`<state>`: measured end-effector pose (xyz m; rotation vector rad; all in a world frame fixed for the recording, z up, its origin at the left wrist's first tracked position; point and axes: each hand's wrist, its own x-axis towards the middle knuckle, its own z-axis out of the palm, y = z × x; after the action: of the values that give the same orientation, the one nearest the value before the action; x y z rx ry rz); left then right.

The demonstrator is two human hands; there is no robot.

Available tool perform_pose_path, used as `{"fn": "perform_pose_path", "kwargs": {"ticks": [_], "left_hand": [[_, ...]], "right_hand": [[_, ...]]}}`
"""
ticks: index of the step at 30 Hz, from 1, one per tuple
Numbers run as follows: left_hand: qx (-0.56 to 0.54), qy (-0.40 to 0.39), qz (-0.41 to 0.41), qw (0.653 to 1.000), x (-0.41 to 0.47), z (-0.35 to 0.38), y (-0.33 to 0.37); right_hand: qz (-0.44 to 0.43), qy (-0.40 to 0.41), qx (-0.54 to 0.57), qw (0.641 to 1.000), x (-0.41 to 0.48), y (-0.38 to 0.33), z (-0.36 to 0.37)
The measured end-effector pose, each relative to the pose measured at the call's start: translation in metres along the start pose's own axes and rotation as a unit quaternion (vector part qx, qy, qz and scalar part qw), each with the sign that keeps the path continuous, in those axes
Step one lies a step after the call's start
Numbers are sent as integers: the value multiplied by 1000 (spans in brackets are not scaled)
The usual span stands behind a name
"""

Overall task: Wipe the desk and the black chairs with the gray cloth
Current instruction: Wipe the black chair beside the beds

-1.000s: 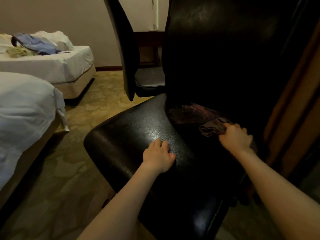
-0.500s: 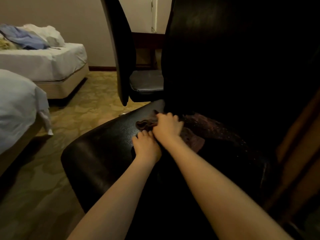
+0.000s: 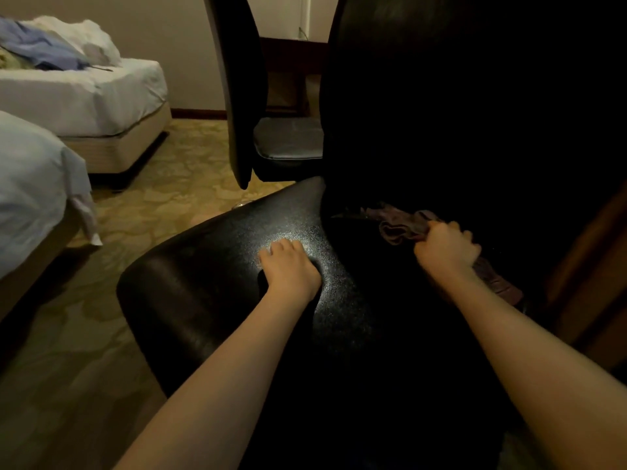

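A gray cloth [image 3: 405, 222] is gripped in the curled fingers of the right hand [image 3: 446, 246] at the rear of a black chair [image 3: 210, 283] seat. The seat is pressed by the left hand [image 3: 288, 266], palm down, nothing held.

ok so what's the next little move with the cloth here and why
Probably drag the gray cloth leftward along the seat, toward the left hand. The right hand grips it bunched at the seat's rear right, by the backrest, and the broad seat surface lies to its left.
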<state>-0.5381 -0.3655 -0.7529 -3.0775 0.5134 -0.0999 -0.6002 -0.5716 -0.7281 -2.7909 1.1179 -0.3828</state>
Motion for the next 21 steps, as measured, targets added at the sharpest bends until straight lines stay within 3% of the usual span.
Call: {"fn": "perform_pose_path", "kwargs": {"ticks": [3, 6, 9, 12, 16, 21], "left_hand": [[34, -13, 18, 999, 14, -14, 8], [-10, -6, 57, 998, 27, -16, 19], [-40, 15, 52, 998, 29, -3, 24], [-18, 41, 50, 998, 31, 8, 24], [-19, 55, 49, 997, 38, 8, 24], [-15, 51, 40, 998, 32, 11, 26]], "right_hand": [[-29, 26, 0, 999, 1, -13, -8], [-73, 48, 40, 995, 4, -63, -10], [-129, 22, 76, 988, 12, -122, 1], [-164, -19, 16, 986, 18, -153, 28], [-136, -15, 23, 990, 38, -145, 35], [-63, -10, 14, 998, 63, -80, 23]]}}
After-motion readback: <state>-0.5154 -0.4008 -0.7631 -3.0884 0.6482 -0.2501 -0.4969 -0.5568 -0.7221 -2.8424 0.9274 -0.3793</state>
